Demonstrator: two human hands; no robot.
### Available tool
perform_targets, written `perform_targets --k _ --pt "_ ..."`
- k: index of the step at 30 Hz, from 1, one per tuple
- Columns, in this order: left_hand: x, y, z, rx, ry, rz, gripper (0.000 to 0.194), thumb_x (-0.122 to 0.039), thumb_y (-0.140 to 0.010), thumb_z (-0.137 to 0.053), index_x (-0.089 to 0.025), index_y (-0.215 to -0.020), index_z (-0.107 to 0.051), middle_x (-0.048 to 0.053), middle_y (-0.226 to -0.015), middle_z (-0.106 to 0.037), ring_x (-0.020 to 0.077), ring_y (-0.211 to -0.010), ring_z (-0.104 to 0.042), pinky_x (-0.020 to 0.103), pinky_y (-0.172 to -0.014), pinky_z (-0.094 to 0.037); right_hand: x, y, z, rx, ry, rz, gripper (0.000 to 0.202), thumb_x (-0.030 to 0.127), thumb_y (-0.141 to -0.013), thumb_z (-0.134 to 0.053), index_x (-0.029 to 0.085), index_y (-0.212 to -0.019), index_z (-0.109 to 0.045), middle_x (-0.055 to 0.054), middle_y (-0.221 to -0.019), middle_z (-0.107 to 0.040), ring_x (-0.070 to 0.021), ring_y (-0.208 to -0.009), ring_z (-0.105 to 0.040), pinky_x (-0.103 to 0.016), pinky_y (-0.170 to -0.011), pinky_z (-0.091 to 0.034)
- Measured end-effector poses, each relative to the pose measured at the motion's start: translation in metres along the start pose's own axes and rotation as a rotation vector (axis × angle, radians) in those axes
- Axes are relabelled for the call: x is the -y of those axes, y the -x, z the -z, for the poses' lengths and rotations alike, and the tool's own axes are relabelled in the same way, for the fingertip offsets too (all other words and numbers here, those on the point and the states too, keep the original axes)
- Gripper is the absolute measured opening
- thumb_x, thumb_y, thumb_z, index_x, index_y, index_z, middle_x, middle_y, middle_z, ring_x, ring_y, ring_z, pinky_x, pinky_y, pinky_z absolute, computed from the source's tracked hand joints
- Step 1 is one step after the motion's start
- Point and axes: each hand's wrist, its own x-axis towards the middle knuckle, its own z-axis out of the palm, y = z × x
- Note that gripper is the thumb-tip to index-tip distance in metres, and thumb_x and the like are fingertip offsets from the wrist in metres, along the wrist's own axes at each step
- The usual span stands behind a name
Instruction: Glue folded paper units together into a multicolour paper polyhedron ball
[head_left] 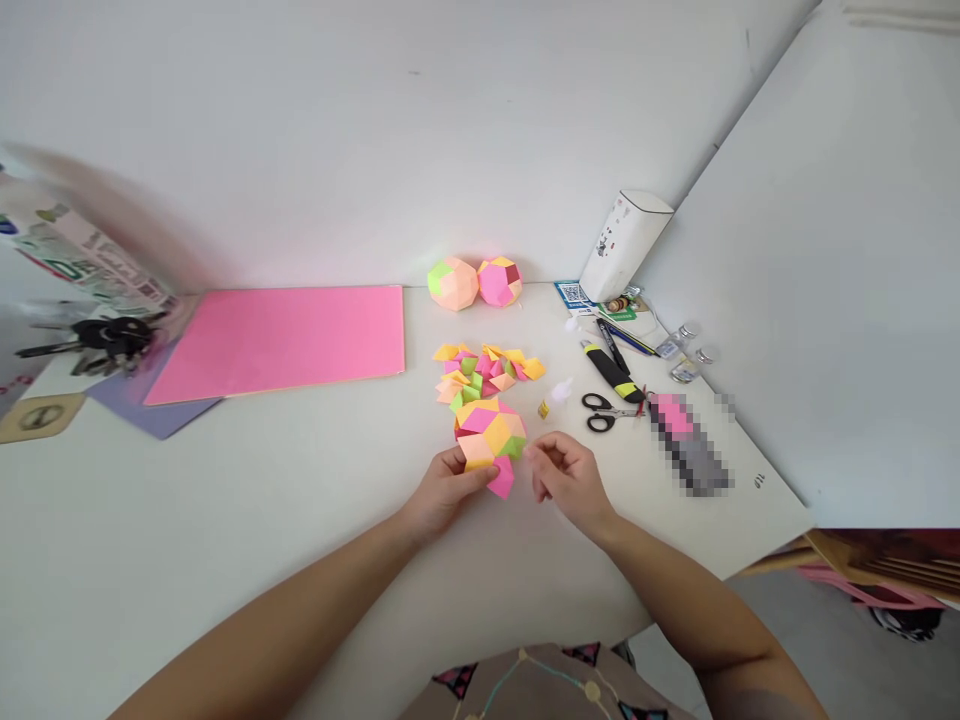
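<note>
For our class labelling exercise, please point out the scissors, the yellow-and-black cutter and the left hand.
scissors (598, 423): head view, on the lower black handle ring
yellow-and-black cutter (609, 370): head view, on the middle of its body
left hand (444, 492): head view, on the back of the hand

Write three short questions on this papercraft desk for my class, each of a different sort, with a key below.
1. Multiple choice: What does the left hand hold?
a) a multicoloured paper model
b) the scissors
c) a pen

2. True or false: Two paper balls sit side by side at the back of the desk.

3. Fill in: The large sheet overlapping the purple one is ____.

Key: 1 a; 2 true; 3 pink.
</note>
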Motion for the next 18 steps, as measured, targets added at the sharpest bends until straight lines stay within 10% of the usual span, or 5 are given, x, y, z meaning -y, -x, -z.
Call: perform_targets --k 6,10,18 --pt "0.0 -0.001 0.001 -0.028 0.05 0.056 0.026 -0.028 -0.068 -0.076 -0.016 -0.092 -0.071 0.008 -0.095 -0.071 0.0211 -0.088 -0.063 0.035 -0.084 -0.047 -0.014 -0.023 0.019 -0.561 0.265 0.344 0.027 0.029 -0.076 -0.064 0.022 -0.097 -0.048 -0.004 -0.094 -0.056 -0.0162 -0.082 -0.054 -0.032 -0.074 -0.048" --pt "0.001 -0.002 0.002 -0.043 0.033 0.044 0.027 -0.029 -0.069 -0.076 -0.017 -0.092 -0.071 0.008 -0.096 -0.071 0.0202 -0.089 -0.062 0.034 -0.085 -0.046 -0.031 -0.044 0.028 -0.42 0.428 0.358 0.056 0.027 -0.074 -0.064 0.021 -0.124 -0.039 -0.014 -0.133 -0.043 -0.0243 -0.121 -0.043 -0.043 -0.099 -0.039" --pt "0.001 -0.002 0.002 0.013 0.029 0.022 0.024 -0.031 -0.073 -0.072 -0.018 -0.094 -0.069 0.006 -0.096 -0.068 0.0187 -0.087 -0.06 0.032 -0.082 -0.046 -0.009 -0.038 0.042 -0.107 0.436 0.439 0.037 0.032 -0.085 -0.055 0.022 -0.121 -0.049 -0.009 -0.113 -0.058 -0.022 -0.105 -0.056 -0.041 -0.094 -0.044"
